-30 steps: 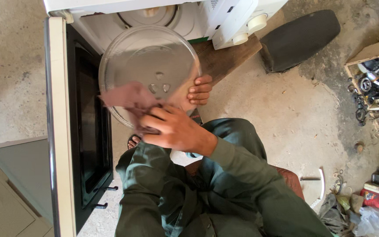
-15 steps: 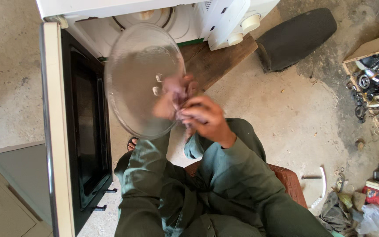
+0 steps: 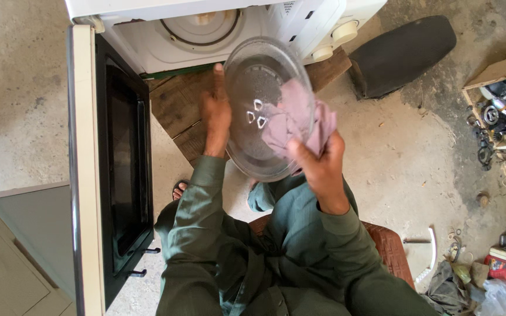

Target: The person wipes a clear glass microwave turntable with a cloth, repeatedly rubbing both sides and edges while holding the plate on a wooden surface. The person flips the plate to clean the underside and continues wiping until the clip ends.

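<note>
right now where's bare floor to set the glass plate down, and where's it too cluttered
Bare concrete floor lies right of the right hand, between the black cushion and the parts box. More bare floor lies left of the open microwave door. The wooden board under the left hand is bare too. The lower right corner is crowded with scrap.

A: Where is the glass plate (image 3: 253, 126) located?

B: Between both hands, in front of the person. The left hand (image 3: 216, 117) is on its left edge; the right hand (image 3: 320, 164) presses a cloth (image 3: 297, 120) on its right part.

A: And the surroundings?

B: The microwave (image 3: 206, 29) stands beyond the plate, its open door (image 3: 112, 169) to the left. A box of parts (image 3: 502, 105) lies far right.
</note>
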